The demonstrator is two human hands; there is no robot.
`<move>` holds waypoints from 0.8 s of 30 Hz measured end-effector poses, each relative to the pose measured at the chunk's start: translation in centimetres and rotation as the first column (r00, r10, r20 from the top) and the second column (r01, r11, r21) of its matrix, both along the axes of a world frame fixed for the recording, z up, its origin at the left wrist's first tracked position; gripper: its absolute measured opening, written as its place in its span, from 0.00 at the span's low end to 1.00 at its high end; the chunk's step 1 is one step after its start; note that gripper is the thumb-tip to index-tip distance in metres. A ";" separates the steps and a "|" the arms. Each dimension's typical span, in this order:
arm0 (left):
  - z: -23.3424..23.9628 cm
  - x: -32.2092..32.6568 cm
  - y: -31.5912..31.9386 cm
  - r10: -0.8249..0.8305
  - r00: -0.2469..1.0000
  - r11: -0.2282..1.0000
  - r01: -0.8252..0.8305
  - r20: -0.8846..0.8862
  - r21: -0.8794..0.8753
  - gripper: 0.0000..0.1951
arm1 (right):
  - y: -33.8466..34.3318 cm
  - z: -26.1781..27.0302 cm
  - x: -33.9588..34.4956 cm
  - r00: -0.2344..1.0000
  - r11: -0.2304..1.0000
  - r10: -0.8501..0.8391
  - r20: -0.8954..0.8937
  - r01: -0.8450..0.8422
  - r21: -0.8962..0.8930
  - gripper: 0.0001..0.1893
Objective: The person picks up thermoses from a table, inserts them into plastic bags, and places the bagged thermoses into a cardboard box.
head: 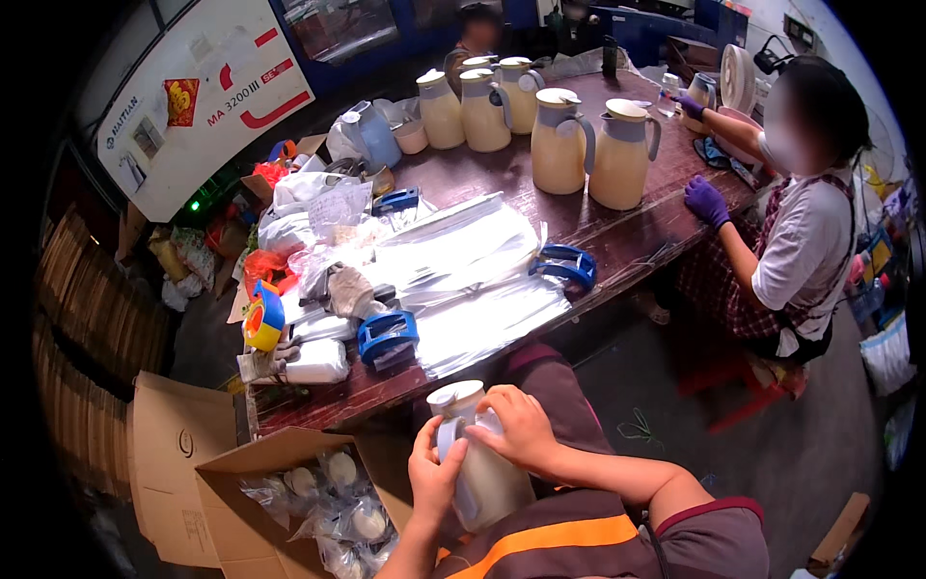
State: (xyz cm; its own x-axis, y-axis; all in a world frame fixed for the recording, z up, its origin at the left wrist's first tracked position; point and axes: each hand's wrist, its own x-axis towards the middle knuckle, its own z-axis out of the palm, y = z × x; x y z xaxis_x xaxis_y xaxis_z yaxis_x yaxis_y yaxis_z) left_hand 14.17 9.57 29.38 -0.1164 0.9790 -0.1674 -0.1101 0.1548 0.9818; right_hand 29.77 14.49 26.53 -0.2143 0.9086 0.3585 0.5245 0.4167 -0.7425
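Note:
A cream jug [499, 492] with a grey collar and handle and a pale lid rests tilted on my lap. My left hand [436, 463] grips it around the grey handle. Against the jug's collar, my right hand [522, 433] presses with bent fingers; something pale lies under them, too small to make out. To the left of my lap, an open cardboard box [282, 452] holds several jugs wrapped in clear plastic bags [367, 521], their round lids facing up.
Stacked clear plastic bags [477, 253] and a blue tape dispenser [388, 336] lie on the dark wooden table [499, 174]. Several cream jugs [557, 145] stand farther back. At right sits a co-worker [803, 231] in purple gloves. Flattened cardboard [101, 289] is stacked at left.

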 end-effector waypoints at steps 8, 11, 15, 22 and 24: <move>0.3 0.3 -0.1 -0.009 0.999 1.000 0.008 -0.039 -0.018 0.29 | 0.3 -0.6 -1.2 0.993 0.968 0.112 -0.043 -0.099 0.232 0.16; -0.3 -0.1 0.2 -0.011 1.000 1.000 0.011 -0.029 0.015 0.29 | 0.4 -0.6 -1.4 0.992 0.970 0.112 -0.062 -0.095 0.224 0.16; -0.8 -0.6 0.1 0.005 1.000 0.999 -0.004 -0.018 0.040 0.30 | 1.2 -0.1 -1.7 0.991 0.940 0.133 0.000 -0.127 0.316 0.16; -0.4 0.0 -0.1 0.020 0.992 0.999 -0.024 -0.123 -0.025 0.28 | 0.9 -1.0 -1.8 0.994 0.976 0.104 -0.019 -0.099 0.196 0.14; -0.2 -0.4 -0.1 0.011 0.998 0.998 -0.015 -0.057 -0.063 0.27 | 0.7 -0.7 -2.2 0.996 0.980 0.086 -0.015 -0.082 0.182 0.14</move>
